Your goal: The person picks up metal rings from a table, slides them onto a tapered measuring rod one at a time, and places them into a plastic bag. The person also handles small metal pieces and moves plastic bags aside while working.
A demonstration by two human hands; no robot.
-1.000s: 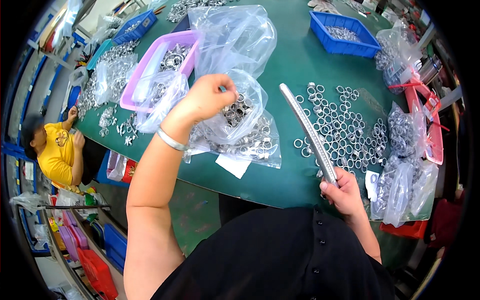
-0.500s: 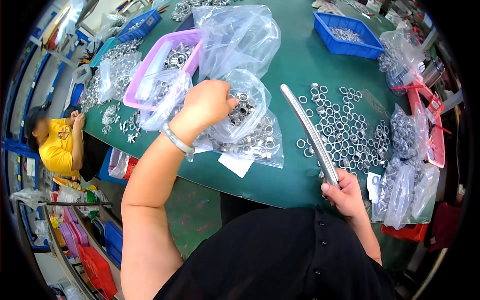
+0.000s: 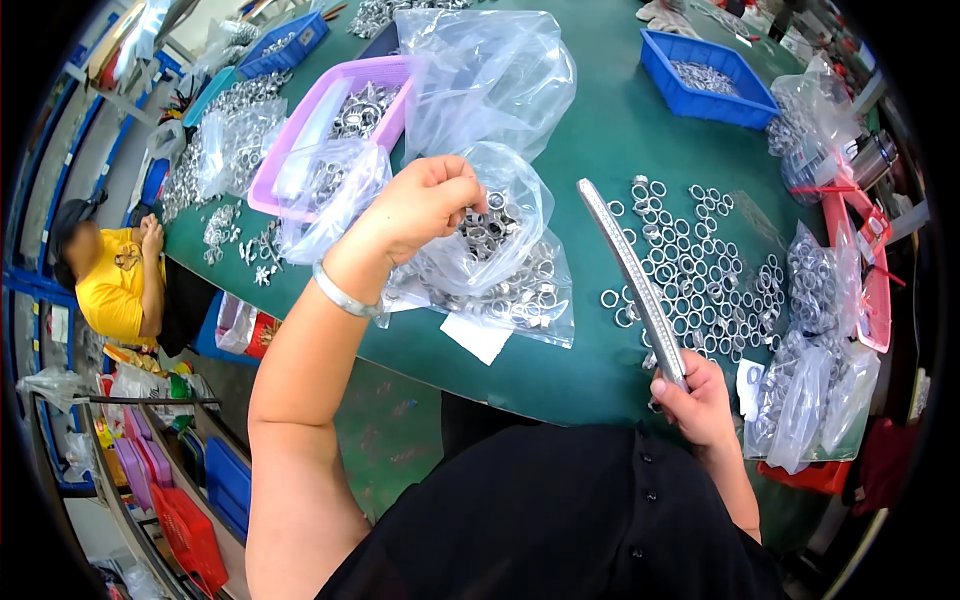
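Note:
My left hand (image 3: 428, 208) is over the opening of a clear plastic bag (image 3: 520, 195), its fingers curled together. What they pinch, if anything, is hidden. Inside that bag lie silver rings (image 3: 485, 238), and a flat clear bag with more rings (image 3: 535, 290) is beneath it. In my right hand (image 3: 698, 403), near the table's front edge, is a long silver ring mandrel (image 3: 640, 285), gripped at its lower end. Its narrow tip points up and away to the left. Many loose rings (image 3: 700, 270) are spread on the green table (image 3: 590, 130) beside and behind the mandrel.
A purple basket (image 3: 268, 165) of metal parts stands left of the bags. At the far right is a blue tray (image 3: 715, 108); bags of rings (image 3: 800, 385) line the right edge. A person in yellow (image 3: 115, 290) sits at the left. A white paper slip (image 3: 475, 337) lies in front.
My left hand has turned over the bag, and its fingers look more curled. The right hand still holds the mandrel. The whole view has shifted slightly.

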